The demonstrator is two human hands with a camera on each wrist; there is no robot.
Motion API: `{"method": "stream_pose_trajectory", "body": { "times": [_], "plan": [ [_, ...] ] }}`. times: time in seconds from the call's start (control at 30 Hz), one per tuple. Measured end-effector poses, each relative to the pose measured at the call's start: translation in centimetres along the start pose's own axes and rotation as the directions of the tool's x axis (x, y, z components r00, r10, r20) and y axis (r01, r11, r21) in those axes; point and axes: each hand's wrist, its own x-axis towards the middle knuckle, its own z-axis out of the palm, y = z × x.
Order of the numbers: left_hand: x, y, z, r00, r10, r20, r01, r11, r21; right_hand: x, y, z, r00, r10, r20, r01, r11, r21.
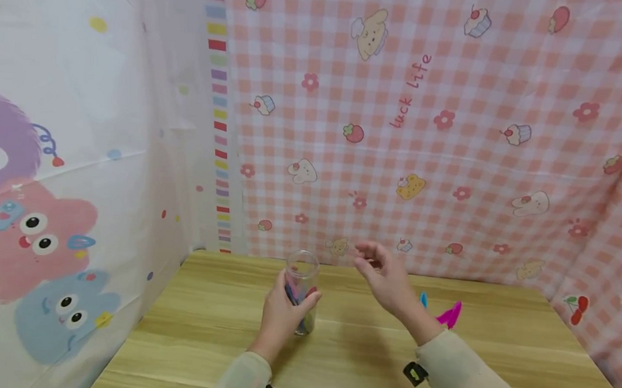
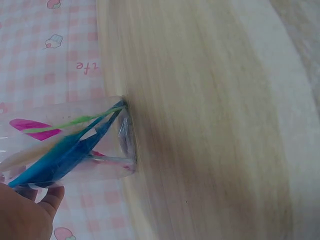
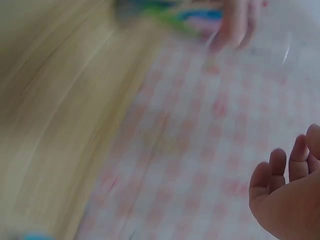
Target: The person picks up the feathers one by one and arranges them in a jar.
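Note:
A clear see-through cylinder (image 1: pixel 303 264) stands on the table, with slender blue, pink and green feather-like pieces (image 2: pixel 65 152) inside it. My left hand (image 1: pixel 282 312) grips the cylinder around its side, thumb toward the right. In the left wrist view, part of the left hand (image 2: pixel 27 212) shows against the cylinder's wall. My right hand (image 1: pixel 388 280) is raised to the right of the cylinder, apart from it, with fingers loosely bent and nothing visible in them. The right wrist view shows those bent fingers (image 3: pixel 287 172) too.
On the wooden table (image 1: pixel 203 329), a magenta piece (image 1: pixel 449 315) and a small blue piece (image 1: pixel 424 300) lie beyond my right forearm. A pink checked cloth (image 1: pixel 450 154) hangs behind the table, and a white printed sheet (image 1: pixel 131 208) hangs on the left.

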Motion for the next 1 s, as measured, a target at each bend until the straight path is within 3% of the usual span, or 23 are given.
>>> {"method": "stream_pose_trajectory", "body": {
  "times": [0.17, 0.27, 0.4, 0.53, 0.63, 0.77, 0.87, 1.0],
  "plan": [
    [-0.1, 0.1, 0.3, 1.0, -0.006, 0.02, 0.006, 1.0, -0.006, -3.4, 5.2, -7.5, 0.995, 0.096, 0.01, -0.092, 0.97, -0.224],
    [-0.2, 0.0, 0.2, 1.0, -0.011, 0.02, 0.011, 1.0, -0.014, -5.6, 8.2, -11.0, 0.989, 0.143, 0.041, -0.119, 0.925, -0.36],
    [-0.1, 0.1, 0.3, 1.0, -0.022, 0.02, 0.022, 1.0, -0.014, -7.8, 11.6, -14.1, 0.972, 0.223, 0.073, -0.161, 0.859, -0.486],
    [0.1, 0.0, -0.3, 1.0, -0.018, 0.012, 0.018, 1.0, -0.01, -7.7, 13.7, -15.0, 0.933, 0.357, 0.056, -0.282, 0.816, -0.504],
    [0.1, 0.0, -0.5, 1.0, -0.01, 0.005, 0.01, 1.0, -0.005, -7.3, 15.0, -14.8, 0.901, 0.43, 0.051, -0.358, 0.806, -0.471],
    [0.1, 0.0, -0.4, 1.0, -0.01, 0.017, 0.01, 1.0, -0.009, -6.5, 16.5, -13.9, 0.883, 0.467, 0.033, -0.398, 0.785, -0.475],
    [0.0, 0.0, -0.1, 1.0, -0.002, 0.024, 0.002, 1.0, -0.014, -6.2, 17.3, -13.5, 0.869, 0.495, 0.006, -0.423, 0.748, -0.511],
    [-0.1, 0.0, 0.4, 0.999, 0.004, 0.032, -0.004, 1.0, -0.019, -6.3, 17.6, -13.9, 0.853, 0.522, 0.001, -0.445, 0.728, -0.521]
  ]
}}
